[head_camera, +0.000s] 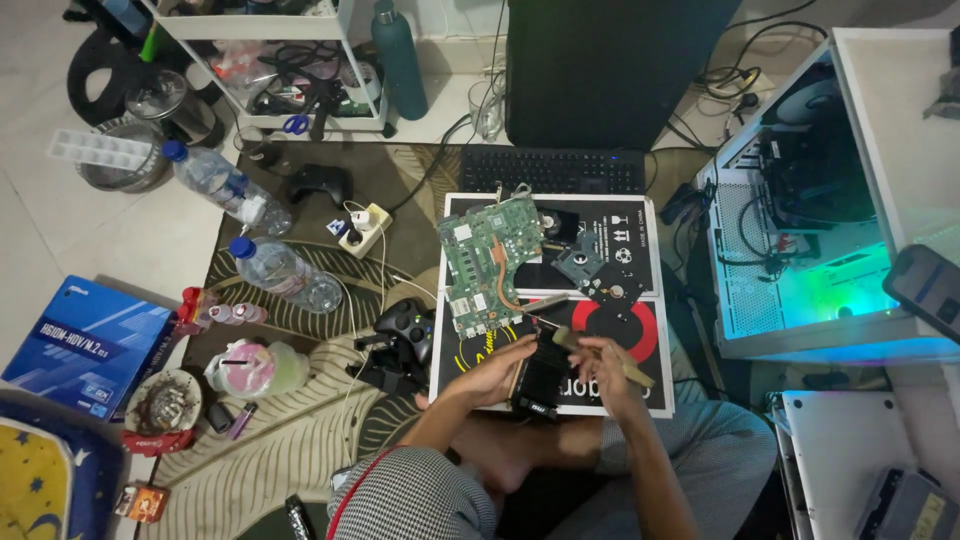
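Observation:
My left hand (497, 368) grips the left edge of a black computer component (540, 380), held upright over a black box with a red ring print (640, 330). With my right hand (607, 368) I hold a brush with a pale wooden handle (590, 350), its bristle end resting on the top of the black component. A green laptop motherboard (487, 265) with a copper heat pipe lies on the box just beyond my hands. Beside it sit a small fan (553, 222) and a black round-holed plate (612, 285).
A black keyboard (550, 170) and monitor (610, 70) stand behind the box. An open white PC case (800, 230) glows at right. Two water bottles (255, 235), a power strip (362, 228), a black game controller (405, 325) and a blue box (85, 345) lie left on the patterned rug.

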